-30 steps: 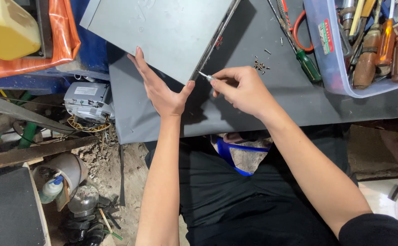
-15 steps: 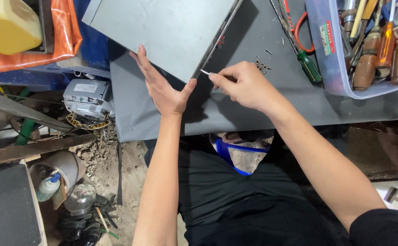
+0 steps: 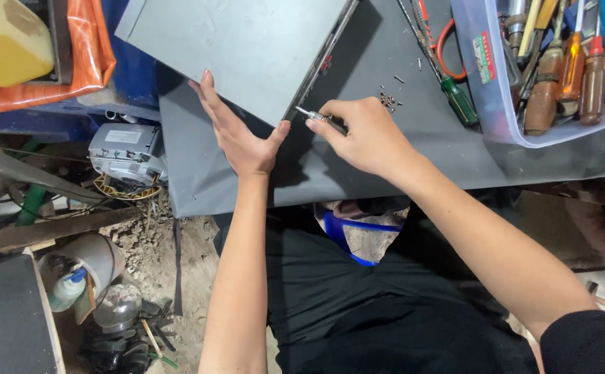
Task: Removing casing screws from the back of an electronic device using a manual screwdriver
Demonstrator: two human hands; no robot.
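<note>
My left hand (image 3: 237,128) lies flat, fingers spread, along the lower edge of a lighter grey panel (image 3: 240,48) that rests slanted on a dark grey sheet (image 3: 358,159). My right hand (image 3: 361,135) pinches a small metal-tipped tool, likely a screwdriver (image 3: 313,115), whose tip points at the panel's right corner edge. Several tiny screws (image 3: 388,101) lie loose on the sheet just beyond my right knuckles.
A clear plastic bin (image 3: 552,69) of screwdrivers and hand tools sits at upper right, a green-handled screwdriver (image 3: 455,97) beside it. A yellow container (image 3: 8,41) on orange cloth is upper left. A grey motor unit (image 3: 126,149), cans and rubble lie on the ground left.
Both hands have stayed on the panel's edge. The view has shifted slightly, and my right hand with the tool has edged up closer to the panel corner.
</note>
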